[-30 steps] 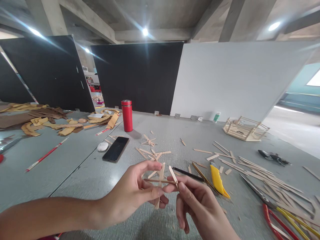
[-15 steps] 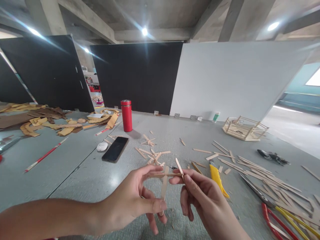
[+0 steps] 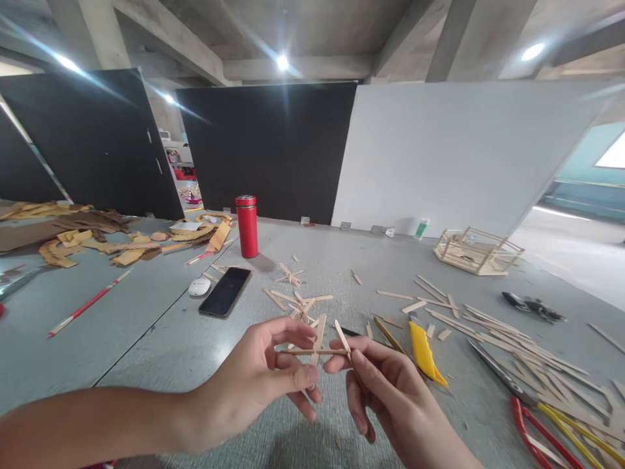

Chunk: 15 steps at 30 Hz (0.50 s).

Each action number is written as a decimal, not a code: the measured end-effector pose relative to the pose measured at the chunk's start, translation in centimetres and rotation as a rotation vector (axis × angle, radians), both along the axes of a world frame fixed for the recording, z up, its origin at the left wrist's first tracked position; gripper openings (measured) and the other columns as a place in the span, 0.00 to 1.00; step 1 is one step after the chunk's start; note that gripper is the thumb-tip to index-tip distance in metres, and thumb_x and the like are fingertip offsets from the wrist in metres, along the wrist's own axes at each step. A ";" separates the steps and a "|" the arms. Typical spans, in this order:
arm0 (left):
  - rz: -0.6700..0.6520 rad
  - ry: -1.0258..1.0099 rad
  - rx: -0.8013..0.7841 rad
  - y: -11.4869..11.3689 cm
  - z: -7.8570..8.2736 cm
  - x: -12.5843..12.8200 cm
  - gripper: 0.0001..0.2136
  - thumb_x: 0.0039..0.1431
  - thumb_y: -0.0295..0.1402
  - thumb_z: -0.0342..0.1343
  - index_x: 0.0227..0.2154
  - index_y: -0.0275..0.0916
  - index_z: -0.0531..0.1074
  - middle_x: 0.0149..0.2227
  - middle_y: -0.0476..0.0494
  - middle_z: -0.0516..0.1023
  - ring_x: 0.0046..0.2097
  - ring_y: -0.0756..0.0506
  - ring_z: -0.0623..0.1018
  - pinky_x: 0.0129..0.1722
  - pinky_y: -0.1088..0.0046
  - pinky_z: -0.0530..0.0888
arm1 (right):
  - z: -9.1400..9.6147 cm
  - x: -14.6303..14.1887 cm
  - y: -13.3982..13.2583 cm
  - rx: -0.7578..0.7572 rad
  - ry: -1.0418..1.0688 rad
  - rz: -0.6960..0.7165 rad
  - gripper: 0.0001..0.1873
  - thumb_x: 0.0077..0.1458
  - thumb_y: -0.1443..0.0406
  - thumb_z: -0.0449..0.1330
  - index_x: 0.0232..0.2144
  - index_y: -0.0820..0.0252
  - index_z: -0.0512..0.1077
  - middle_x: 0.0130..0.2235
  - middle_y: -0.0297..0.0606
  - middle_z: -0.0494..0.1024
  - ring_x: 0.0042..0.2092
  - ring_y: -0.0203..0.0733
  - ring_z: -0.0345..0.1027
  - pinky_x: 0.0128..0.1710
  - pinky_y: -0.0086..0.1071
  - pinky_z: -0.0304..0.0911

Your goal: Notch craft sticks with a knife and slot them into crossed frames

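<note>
Between my hands is a small frame of crossed wooden craft sticks (image 3: 319, 333), held above the table. One stick runs sideways, with a shorter upright piece across it at each end. My left hand (image 3: 280, 368) has its thumb and fingers curled around the left part of the frame. With thumb and forefinger my right hand (image 3: 378, 378) pinches the right-hand joint, below a short stick (image 3: 342, 335). Just beyond the hands lies a loose cluster of crossed sticks (image 3: 305, 305) on the table.
A yellow utility knife (image 3: 424, 352) lies right of my hands, beside red-and-yellow pliers (image 3: 522, 394) and many loose sticks (image 3: 517, 335). Farther back stand a stick-built frame (image 3: 478, 252) and a red flask (image 3: 247, 228). A phone (image 3: 226, 293) and white earbud case (image 3: 199, 286) are left.
Both hands have shifted slightly left, and the stick frame has tilted, its larger cross stick leaning away. My left fingers have drawn in closer around it.
</note>
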<state>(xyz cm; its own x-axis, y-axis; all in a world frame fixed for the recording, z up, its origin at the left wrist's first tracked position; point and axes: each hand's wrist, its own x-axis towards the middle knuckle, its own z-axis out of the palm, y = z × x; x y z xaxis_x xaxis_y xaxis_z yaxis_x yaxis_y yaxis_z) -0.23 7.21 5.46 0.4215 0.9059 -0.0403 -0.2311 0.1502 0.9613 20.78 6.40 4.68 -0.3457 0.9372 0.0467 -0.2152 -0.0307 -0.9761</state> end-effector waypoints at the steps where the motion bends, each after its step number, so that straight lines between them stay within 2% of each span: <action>1: 0.000 0.000 -0.005 0.0 0.0 0.0 0.23 0.54 0.36 0.73 0.48 0.36 0.71 0.51 0.39 0.72 0.31 0.49 0.83 0.30 0.69 0.82 | 0.0 0.0 0.0 0.016 -0.008 0.013 0.13 0.68 0.55 0.61 0.41 0.58 0.80 0.34 0.36 0.79 0.20 0.25 0.63 0.18 0.22 0.57; 4: -0.007 -0.001 -0.026 0.1 -0.2 -0.1 0.24 0.54 0.36 0.72 0.50 0.37 0.70 0.51 0.38 0.72 0.31 0.47 0.84 0.31 0.68 0.82 | -0.2 0.2 -0.1 0.085 -0.066 0.012 0.13 0.69 0.55 0.59 0.45 0.57 0.78 0.34 0.36 0.79 0.20 0.25 0.62 0.20 0.22 0.57; 8: 0.004 0.009 -0.057 0.1 -0.5 -0.1 0.25 0.53 0.34 0.73 0.51 0.36 0.70 0.51 0.38 0.71 0.32 0.46 0.84 0.31 0.67 0.82 | -0.5 0.3 -0.1 0.199 -0.080 -0.099 0.13 0.70 0.55 0.58 0.53 0.51 0.72 0.31 0.31 0.76 0.19 0.25 0.60 0.19 0.23 0.51; 11: -0.007 0.024 -0.069 0.1 -0.7 0.0 0.24 0.53 0.33 0.73 0.50 0.35 0.71 0.50 0.38 0.71 0.31 0.47 0.84 0.32 0.68 0.82 | -0.6 0.5 0.1 0.201 -0.030 -0.215 0.13 0.71 0.54 0.57 0.53 0.48 0.68 0.26 0.25 0.68 0.18 0.27 0.51 0.17 0.23 0.45; 13: -0.007 0.028 -0.062 0.2 -0.8 0.0 0.23 0.54 0.33 0.72 0.50 0.35 0.71 0.49 0.39 0.72 0.31 0.47 0.84 0.32 0.68 0.82 | -0.4 0.6 0.3 0.167 -0.057 -0.294 0.13 0.71 0.52 0.55 0.50 0.50 0.69 0.25 0.24 0.60 0.21 0.29 0.46 0.19 0.25 0.44; 15: 0.004 0.026 -0.039 0.2 -0.9 0.1 0.22 0.55 0.33 0.71 0.50 0.36 0.71 0.49 0.40 0.72 0.31 0.47 0.84 0.31 0.69 0.82 | -0.2 0.8 0.3 0.153 -0.167 -0.278 0.18 0.70 0.48 0.53 0.46 0.54 0.71 0.25 0.24 0.54 0.24 0.32 0.44 0.22 0.27 0.44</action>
<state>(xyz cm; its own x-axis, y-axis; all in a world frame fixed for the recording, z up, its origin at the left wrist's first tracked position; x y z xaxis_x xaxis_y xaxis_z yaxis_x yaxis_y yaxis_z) -0.14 7.44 4.54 0.4159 0.9053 -0.0866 -0.2068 0.1869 0.9604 21.53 6.75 4.47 -0.0933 0.9830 0.1584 -0.0315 0.1561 -0.9872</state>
